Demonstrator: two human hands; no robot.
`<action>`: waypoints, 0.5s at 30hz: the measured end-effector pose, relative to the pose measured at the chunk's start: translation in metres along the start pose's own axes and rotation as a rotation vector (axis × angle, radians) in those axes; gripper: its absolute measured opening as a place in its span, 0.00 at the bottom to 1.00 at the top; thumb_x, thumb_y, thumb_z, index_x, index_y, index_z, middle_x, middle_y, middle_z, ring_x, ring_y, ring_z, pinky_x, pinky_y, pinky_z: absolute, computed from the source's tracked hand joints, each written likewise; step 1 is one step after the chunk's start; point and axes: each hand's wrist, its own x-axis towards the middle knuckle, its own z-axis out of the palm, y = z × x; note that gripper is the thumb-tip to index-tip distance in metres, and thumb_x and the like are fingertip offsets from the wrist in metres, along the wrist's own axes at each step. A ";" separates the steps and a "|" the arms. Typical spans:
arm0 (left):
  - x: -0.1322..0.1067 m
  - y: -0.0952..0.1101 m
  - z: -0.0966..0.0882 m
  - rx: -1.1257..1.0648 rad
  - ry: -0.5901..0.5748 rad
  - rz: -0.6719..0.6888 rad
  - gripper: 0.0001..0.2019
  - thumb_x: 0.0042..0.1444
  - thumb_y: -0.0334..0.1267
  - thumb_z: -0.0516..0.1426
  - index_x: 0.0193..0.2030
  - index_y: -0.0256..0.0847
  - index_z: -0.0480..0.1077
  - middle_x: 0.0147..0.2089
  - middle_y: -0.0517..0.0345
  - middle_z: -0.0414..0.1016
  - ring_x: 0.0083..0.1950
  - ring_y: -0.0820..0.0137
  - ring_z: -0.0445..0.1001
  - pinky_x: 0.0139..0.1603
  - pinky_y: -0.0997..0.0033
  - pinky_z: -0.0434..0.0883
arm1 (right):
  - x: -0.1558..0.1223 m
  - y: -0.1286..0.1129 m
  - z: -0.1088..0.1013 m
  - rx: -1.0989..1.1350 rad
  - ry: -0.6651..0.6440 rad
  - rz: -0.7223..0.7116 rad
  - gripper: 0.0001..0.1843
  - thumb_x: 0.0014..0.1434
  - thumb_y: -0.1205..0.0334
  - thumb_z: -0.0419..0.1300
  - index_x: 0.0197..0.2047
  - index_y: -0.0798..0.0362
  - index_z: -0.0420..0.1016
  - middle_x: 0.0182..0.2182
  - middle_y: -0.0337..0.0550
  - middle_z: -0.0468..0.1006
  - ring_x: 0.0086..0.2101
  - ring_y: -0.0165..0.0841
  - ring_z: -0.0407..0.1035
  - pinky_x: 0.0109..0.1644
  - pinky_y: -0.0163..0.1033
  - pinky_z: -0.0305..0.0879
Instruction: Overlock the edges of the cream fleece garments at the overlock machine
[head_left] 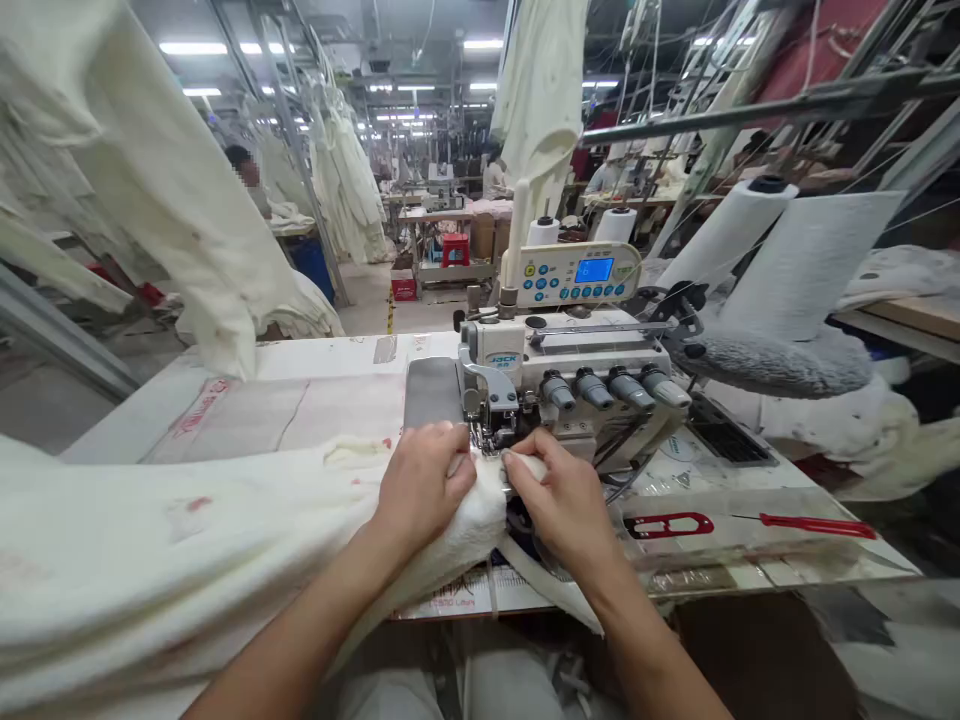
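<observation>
At the centre of the frame, the left hand (424,480) is pressing down on the cream fabric (187,560), its fingers curled and gripping a fold just left of the presser foot (491,435). The right hand (559,495) is pinching the fabric's edge just right of the foot, fingers held narrow. The fabric is lying across the lower left of the table (300,400), with its leading edge touching the overlock machine (577,375). Red snips (667,523) are lying at the lower right, under a clear ruler (787,550).

Bunched cream fleece fabric (225,540) at sewing m/c (577,350) needle, rest draped L.
</observation>
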 end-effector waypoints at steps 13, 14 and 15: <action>0.008 -0.001 0.004 0.110 0.051 0.029 0.06 0.58 0.32 0.49 0.29 0.41 0.60 0.30 0.60 0.65 0.34 0.67 0.65 0.35 0.69 0.58 | -0.018 0.012 0.012 -0.285 0.444 -0.371 0.08 0.63 0.63 0.52 0.43 0.56 0.67 0.37 0.49 0.75 0.37 0.37 0.70 0.38 0.37 0.63; 0.008 0.000 0.004 0.115 0.050 0.021 0.06 0.58 0.32 0.49 0.29 0.41 0.61 0.30 0.59 0.66 0.34 0.67 0.65 0.35 0.68 0.58 | -0.025 0.014 0.012 -0.269 0.550 -0.401 0.09 0.61 0.63 0.55 0.45 0.57 0.67 0.40 0.52 0.73 0.41 0.38 0.69 0.42 0.39 0.63; 0.009 0.000 0.004 0.118 0.048 0.013 0.07 0.59 0.33 0.49 0.30 0.41 0.61 0.30 0.59 0.66 0.35 0.66 0.65 0.36 0.68 0.58 | -0.033 0.016 0.012 -0.231 0.619 -0.420 0.10 0.60 0.63 0.57 0.45 0.57 0.68 0.41 0.53 0.72 0.43 0.38 0.67 0.46 0.40 0.62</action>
